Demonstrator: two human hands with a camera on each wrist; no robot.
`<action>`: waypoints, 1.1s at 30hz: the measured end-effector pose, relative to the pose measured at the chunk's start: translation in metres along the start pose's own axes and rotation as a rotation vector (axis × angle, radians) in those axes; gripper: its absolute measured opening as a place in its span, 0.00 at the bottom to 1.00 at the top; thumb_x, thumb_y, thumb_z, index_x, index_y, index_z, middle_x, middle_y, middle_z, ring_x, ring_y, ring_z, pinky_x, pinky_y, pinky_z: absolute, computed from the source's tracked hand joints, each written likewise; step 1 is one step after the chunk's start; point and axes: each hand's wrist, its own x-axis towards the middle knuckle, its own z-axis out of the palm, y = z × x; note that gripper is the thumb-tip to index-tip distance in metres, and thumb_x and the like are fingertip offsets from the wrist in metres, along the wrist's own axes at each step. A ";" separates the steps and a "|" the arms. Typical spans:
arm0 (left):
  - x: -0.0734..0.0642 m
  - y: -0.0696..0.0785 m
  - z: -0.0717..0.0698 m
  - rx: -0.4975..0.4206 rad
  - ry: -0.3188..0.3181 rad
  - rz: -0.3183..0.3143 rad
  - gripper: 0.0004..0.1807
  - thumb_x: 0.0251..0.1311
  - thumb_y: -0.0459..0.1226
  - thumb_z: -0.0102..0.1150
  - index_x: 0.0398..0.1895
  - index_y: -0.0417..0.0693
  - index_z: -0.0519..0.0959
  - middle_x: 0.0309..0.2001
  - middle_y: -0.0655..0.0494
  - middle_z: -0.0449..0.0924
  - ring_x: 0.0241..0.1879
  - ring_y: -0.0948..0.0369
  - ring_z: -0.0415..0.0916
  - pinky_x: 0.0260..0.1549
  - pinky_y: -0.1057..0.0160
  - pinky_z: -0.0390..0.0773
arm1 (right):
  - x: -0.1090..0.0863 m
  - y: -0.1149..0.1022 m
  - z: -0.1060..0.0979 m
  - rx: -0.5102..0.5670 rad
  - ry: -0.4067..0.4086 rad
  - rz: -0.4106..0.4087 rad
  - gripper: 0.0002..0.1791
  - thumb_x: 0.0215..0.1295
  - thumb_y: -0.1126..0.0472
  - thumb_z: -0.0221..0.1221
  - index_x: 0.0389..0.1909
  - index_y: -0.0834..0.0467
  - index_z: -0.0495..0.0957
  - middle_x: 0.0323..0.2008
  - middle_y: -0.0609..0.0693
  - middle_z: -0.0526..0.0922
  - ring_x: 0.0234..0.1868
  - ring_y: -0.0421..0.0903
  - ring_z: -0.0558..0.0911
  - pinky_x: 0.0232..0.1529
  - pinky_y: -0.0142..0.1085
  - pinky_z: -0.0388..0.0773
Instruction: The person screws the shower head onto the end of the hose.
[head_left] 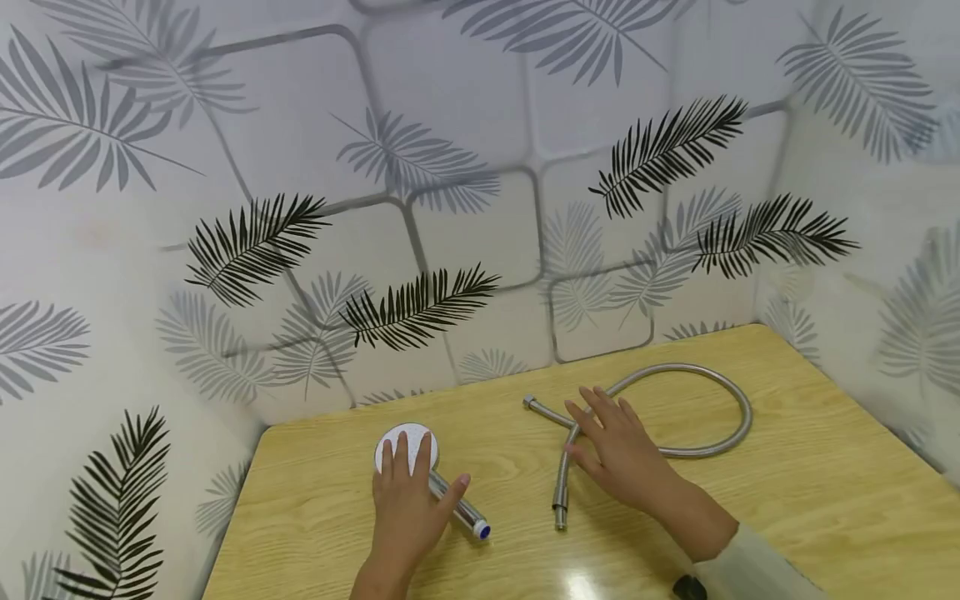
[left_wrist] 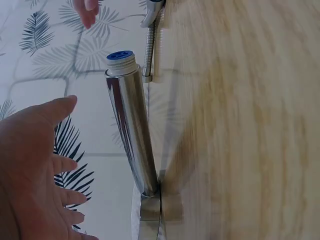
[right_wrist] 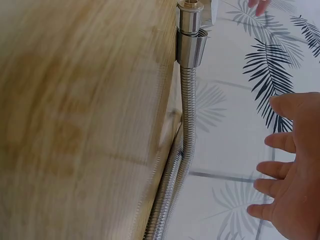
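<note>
A chrome shower head [head_left: 467, 512] with a pale round face lies on the table, its handle slanting toward the lower right. Over that face my left hand [head_left: 408, 510] is spread, thumb out beside the handle. The left wrist view shows a gap between the palm and the handle [left_wrist: 131, 130], which ends in a white thread with a blue insert. To the right, a metal shower hose [head_left: 747, 412] lies in a loop, its two ends crossing. My right hand [head_left: 626, 457] hovers by the crossing, fingers extended; the right wrist view has the hose [right_wrist: 188, 95] apart from the fingers.
The light wood table [head_left: 315, 500] carries both things. Behind it and at the sides stand walls [head_left: 480, 242] with a leaf pattern, close to the table's back edge. A pale sleeve [head_left: 750, 567] covers the right forearm, with a small black object [head_left: 688, 588] beside it.
</note>
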 end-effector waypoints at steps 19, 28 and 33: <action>-0.001 0.000 0.000 -0.182 -0.111 -0.294 0.26 0.66 0.60 0.57 0.34 0.45 0.74 0.22 0.56 0.71 0.21 0.59 0.66 0.18 0.65 0.64 | -0.006 0.000 0.006 -0.006 -0.028 -0.257 0.19 0.66 0.69 0.63 0.58 0.59 0.80 0.58 0.61 0.81 0.55 0.59 0.83 0.54 0.53 0.86; -0.002 -0.001 0.011 -0.188 -0.161 -0.297 0.29 0.68 0.61 0.52 0.18 0.50 0.67 0.17 0.58 0.63 0.18 0.59 0.61 0.17 0.65 0.59 | -0.010 -0.001 0.010 -0.007 -0.076 -0.310 0.18 0.65 0.70 0.62 0.55 0.59 0.81 0.54 0.57 0.82 0.53 0.53 0.83 0.52 0.47 0.87; -0.002 0.000 0.014 -0.185 -0.162 -0.309 0.29 0.67 0.60 0.55 0.20 0.48 0.68 0.19 0.57 0.65 0.19 0.59 0.63 0.18 0.65 0.59 | -0.010 -0.002 0.012 -0.010 -0.063 -0.374 0.17 0.62 0.69 0.66 0.52 0.58 0.82 0.52 0.56 0.83 0.51 0.51 0.83 0.52 0.46 0.87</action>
